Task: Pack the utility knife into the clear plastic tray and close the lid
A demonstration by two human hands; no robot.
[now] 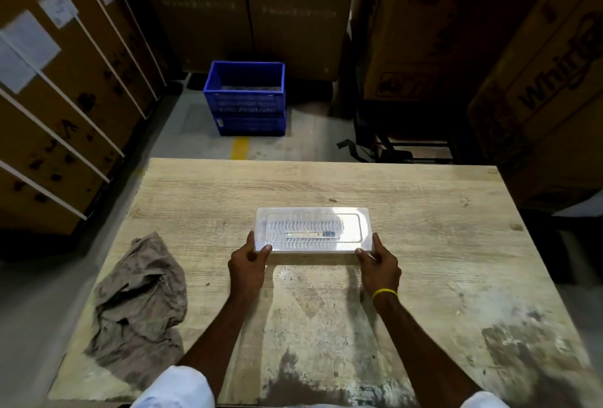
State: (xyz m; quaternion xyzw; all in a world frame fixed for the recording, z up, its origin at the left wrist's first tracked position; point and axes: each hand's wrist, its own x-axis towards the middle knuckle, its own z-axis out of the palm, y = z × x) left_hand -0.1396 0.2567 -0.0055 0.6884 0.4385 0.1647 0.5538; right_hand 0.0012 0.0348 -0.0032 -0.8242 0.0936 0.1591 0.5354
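Observation:
The clear plastic tray point(350, 217) lies on the wooden table point(424, 270), a little beyond its middle, with its lid down flat. Through the lid I see the utility knife point(310, 234), slim, pale with a dark right end, lying lengthwise inside. My left hand point(249, 264) grips the tray's near left corner, thumb on top of the lid. My right hand point(380, 264), with a yellow band on the wrist, grips the near right corner the same way.
A crumpled brown cloth point(140, 306) lies on the table's left side. Beyond the table, two stacked blue crates point(246, 99) stand on the floor. Large cardboard boxes point(65, 97) wall in the left, back and right.

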